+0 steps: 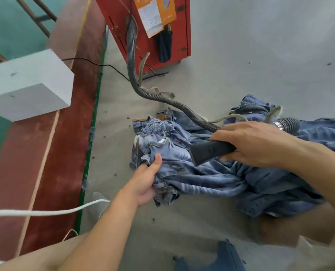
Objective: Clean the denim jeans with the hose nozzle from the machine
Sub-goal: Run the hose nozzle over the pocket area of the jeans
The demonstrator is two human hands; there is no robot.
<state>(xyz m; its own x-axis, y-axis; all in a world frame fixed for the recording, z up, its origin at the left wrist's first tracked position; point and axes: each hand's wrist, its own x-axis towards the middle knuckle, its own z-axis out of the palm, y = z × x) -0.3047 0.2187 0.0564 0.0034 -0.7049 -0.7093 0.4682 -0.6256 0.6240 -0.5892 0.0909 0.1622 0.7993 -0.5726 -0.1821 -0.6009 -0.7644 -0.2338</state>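
A heap of light blue denim jeans (211, 177) lies on the grey floor in the middle right. My left hand (146, 180) grips the waistband end of the jeans, thumb on top of the fabric. My right hand (254, 143) holds the black hose nozzle (207, 150), whose flat mouth presses on the denim just right of my left hand. A grey ribbed hose (159, 97) runs from the nozzle back over the floor and up to the red machine (149, 32) at the top.
A white block (30, 85) sits on the red and green floor strip at the left. A white cord (45, 212) crosses the lower left. Black cables (96, 64) trail beside the machine. More denim (229, 259) lies at the bottom edge.
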